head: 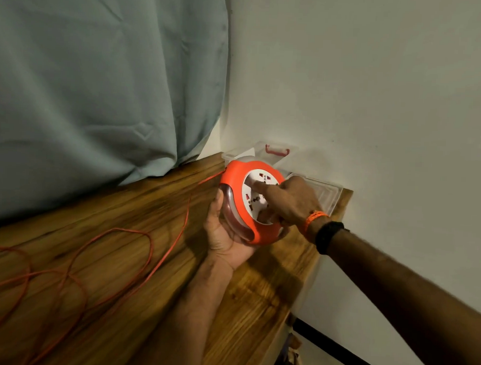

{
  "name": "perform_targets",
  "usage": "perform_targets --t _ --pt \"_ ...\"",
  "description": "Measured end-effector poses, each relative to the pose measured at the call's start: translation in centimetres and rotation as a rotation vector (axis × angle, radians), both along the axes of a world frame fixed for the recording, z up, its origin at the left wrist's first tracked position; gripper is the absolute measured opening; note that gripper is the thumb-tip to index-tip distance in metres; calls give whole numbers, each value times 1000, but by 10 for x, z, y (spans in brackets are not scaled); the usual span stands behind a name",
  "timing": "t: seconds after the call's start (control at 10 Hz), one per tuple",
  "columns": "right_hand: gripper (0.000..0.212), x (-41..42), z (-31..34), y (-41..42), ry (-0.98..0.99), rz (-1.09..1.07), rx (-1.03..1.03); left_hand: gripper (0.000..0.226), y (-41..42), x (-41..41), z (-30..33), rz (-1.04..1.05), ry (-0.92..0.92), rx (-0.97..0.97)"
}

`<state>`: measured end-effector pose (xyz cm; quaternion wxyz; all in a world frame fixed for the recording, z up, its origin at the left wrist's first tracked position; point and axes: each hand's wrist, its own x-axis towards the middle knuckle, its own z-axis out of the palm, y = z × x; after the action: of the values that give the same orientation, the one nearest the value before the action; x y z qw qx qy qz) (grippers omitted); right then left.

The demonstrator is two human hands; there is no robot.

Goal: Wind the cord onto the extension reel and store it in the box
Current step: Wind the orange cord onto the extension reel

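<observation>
Over wooden table [95,203] | left hand [223,236] cradles round reel [249,199] | cord [148,250] loose

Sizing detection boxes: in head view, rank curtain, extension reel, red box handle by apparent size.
1. curtain, by far largest
2. extension reel
3. red box handle, smallest, though it sits farther back than the reel

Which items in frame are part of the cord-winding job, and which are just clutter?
Job:
extension reel, cradled by left hand
right hand, fingers on the reel's white face
orange cord, loose across the table
clear box and its lid

Just there:
wooden table
curtain
</observation>
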<state>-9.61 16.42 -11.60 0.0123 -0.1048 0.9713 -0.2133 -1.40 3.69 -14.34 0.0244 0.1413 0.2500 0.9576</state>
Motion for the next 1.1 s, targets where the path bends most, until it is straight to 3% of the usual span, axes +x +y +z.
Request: perform_targets --t 0.1,0.2,0.4,0.7,0.8,0.9,1.0,1.1 --pt "49 34 32 8 354 72 -81 75 0 1 -1 40 64 -21" --pt "48 63 58 15 797 295 -30 84 -2 2 1 53 34 9" --pt "63 58 67 30 752 564 312 85 -1 -1 0 -36 74 -6" --pt "65 46 67 22 840 628 371 84 -2 -3 -4 -56 85 6" --pt "57 54 51 10 673 327 -43 89 0 -1 -1 -17 76 -1" --pt "31 54 35 -7 -5 22 -456 88 1 0 0 37 48 -52" --pt "42 54 44 -8 -175 -97 -817 78 1 3 1 38 77 -45" --pt "39 54 48 1 -148 11 -510 76 -1 2 1 40 54 -14"
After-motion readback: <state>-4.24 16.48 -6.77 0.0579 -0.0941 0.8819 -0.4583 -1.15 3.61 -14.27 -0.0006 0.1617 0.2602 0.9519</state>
